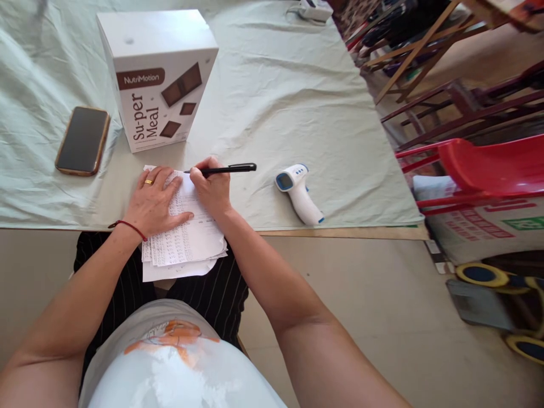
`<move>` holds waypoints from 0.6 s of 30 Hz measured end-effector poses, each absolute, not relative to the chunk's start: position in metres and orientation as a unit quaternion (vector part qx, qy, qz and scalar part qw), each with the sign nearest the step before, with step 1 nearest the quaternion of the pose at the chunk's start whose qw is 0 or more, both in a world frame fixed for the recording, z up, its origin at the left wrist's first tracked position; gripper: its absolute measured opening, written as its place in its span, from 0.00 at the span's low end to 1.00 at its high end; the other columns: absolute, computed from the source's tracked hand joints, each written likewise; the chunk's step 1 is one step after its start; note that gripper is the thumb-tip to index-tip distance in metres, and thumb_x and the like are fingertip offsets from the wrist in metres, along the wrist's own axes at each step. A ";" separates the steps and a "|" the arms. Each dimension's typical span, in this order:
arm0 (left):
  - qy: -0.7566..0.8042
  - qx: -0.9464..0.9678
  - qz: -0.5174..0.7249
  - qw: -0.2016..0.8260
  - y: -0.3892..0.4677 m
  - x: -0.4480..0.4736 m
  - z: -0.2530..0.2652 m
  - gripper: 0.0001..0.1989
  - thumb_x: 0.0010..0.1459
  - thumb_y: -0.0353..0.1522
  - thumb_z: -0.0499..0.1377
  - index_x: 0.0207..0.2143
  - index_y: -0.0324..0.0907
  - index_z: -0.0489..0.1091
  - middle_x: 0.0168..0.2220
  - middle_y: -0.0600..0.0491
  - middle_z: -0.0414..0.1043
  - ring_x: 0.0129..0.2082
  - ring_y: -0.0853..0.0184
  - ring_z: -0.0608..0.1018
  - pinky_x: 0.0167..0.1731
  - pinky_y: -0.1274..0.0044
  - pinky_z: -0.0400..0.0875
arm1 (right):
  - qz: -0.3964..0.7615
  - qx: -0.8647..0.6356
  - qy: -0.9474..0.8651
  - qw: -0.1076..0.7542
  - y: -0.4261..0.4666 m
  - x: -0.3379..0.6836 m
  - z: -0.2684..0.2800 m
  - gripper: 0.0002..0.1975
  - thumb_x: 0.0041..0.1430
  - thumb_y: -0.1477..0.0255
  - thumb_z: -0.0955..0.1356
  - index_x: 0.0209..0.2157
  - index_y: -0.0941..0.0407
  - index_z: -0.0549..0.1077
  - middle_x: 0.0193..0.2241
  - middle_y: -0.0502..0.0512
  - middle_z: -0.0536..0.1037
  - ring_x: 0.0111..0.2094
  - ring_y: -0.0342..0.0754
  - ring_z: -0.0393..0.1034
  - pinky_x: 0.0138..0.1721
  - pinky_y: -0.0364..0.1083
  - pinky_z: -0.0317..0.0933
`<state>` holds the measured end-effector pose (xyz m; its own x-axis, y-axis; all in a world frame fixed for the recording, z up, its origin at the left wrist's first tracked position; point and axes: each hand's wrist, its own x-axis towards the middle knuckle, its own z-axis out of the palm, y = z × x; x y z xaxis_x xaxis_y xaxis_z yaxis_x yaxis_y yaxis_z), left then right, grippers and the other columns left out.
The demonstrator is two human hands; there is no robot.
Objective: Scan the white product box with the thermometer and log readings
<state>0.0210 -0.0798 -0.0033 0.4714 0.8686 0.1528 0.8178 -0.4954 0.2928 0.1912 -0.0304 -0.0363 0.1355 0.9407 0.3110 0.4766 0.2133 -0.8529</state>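
Several loose sheets of paper point(199, 226), covered in handwriting and print, lie at the table's front edge and hang partly over it. My left hand point(155, 201), with a ring and a red wrist cord, rests flat on them, fingers spread. A black pen point(233, 168) is gripped in my right hand point(213, 190), its tip at the top of the sheets and its back end pointing right. Just beyond the papers stands a white NutriMotion box point(161, 85) with brown squares printed on it. A white and blue infrared thermometer point(300, 192) lies to the right of my right hand.
A smartphone point(83, 140) lies dark screen up on the left of the pale green tablecloth point(272, 102). At the far edge sits a white device point(314, 10). Right of the table are a red chair point(497, 167), a printed sack point(480, 226) and a yellow-wheeled item point(482, 275).
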 end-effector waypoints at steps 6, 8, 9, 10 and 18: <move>0.494 0.852 0.147 0.094 -0.080 0.022 -0.002 0.35 0.59 0.50 0.65 0.62 0.41 0.66 0.66 0.35 0.65 0.70 0.42 0.64 0.72 0.50 0.51 | 0.229 -0.589 -0.604 0.485 -0.030 0.191 -0.038 0.08 0.57 0.65 0.66 0.26 0.50 0.64 0.23 0.46 0.70 0.28 0.46 0.67 0.36 0.48 0.65; 0.493 0.851 0.152 0.099 -0.080 0.021 -0.003 0.35 0.59 0.50 0.66 0.62 0.42 0.66 0.66 0.36 0.65 0.70 0.42 0.64 0.72 0.50 0.51 | 0.234 -0.591 -0.602 0.483 -0.031 0.190 -0.038 0.08 0.57 0.65 0.66 0.26 0.50 0.64 0.23 0.45 0.70 0.29 0.46 0.67 0.37 0.48 0.65; 0.493 0.850 0.155 0.101 -0.080 0.021 -0.003 0.35 0.59 0.50 0.66 0.62 0.42 0.66 0.66 0.36 0.65 0.70 0.41 0.64 0.72 0.49 0.51 | 0.237 -0.591 -0.602 0.482 -0.031 0.190 -0.038 0.08 0.57 0.65 0.66 0.27 0.50 0.64 0.23 0.45 0.70 0.29 0.46 0.67 0.37 0.48 0.65; 0.493 0.849 0.158 0.103 -0.080 0.021 -0.003 0.35 0.59 0.50 0.66 0.62 0.42 0.66 0.66 0.36 0.65 0.70 0.41 0.64 0.71 0.49 0.51 | 0.240 -0.590 -0.601 0.482 -0.031 0.190 -0.038 0.08 0.57 0.65 0.66 0.27 0.50 0.64 0.23 0.45 0.70 0.29 0.46 0.67 0.38 0.49 0.65; 0.497 0.848 0.153 0.105 -0.081 0.022 -0.002 0.34 0.58 0.50 0.66 0.62 0.42 0.67 0.66 0.36 0.65 0.70 0.41 0.64 0.71 0.49 0.52 | 0.237 -0.590 -0.605 0.480 -0.031 0.191 -0.037 0.08 0.58 0.67 0.66 0.27 0.50 0.63 0.24 0.45 0.69 0.30 0.46 0.66 0.37 0.48 0.65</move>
